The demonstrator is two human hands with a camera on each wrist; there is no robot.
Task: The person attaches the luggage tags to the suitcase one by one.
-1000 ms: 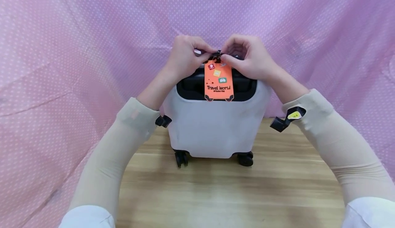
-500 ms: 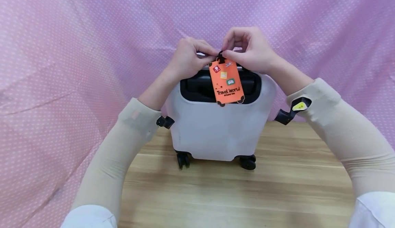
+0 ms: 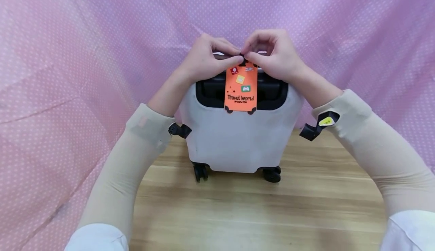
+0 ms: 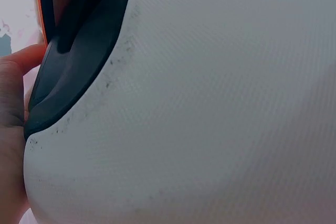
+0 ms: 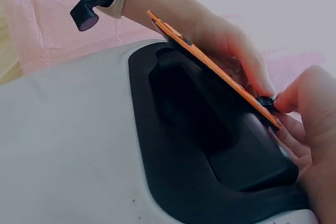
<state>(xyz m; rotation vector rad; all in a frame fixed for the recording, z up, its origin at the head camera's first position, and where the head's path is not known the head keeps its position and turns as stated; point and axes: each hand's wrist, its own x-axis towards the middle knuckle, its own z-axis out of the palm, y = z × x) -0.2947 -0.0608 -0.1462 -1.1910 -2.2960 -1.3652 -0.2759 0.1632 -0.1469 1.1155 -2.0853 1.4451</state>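
An orange luggage tag (image 3: 240, 87) printed "Travel World" hangs against the black handle recess (image 3: 210, 92) of a white suitcase (image 3: 238, 137). My left hand (image 3: 209, 58) pinches the tag's black strap (image 3: 242, 61) from the left with thumb and forefinger. From the other side my right hand (image 3: 276, 56) pinches the same strap, fingertips meeting those of the left. In the right wrist view the tag (image 5: 215, 69) is seen edge-on, slanting away from the recess, with the black strap (image 5: 266, 102) between both hands' fingertips. Curled fingers hide most of the strap.
The suitcase stands upright on black wheels (image 3: 272, 174) upon a wood-grain surface (image 3: 251, 217). Pink dotted cloth (image 3: 217, 9) hangs close behind it and along the left. A black wrist camera (image 3: 180, 130) sits near the suitcase's left side.
Half a second ago the tag swung out tilted to the right; now it hangs straight again, slightly left. My left thumb has moved up onto the strap, and the hands are closer together.
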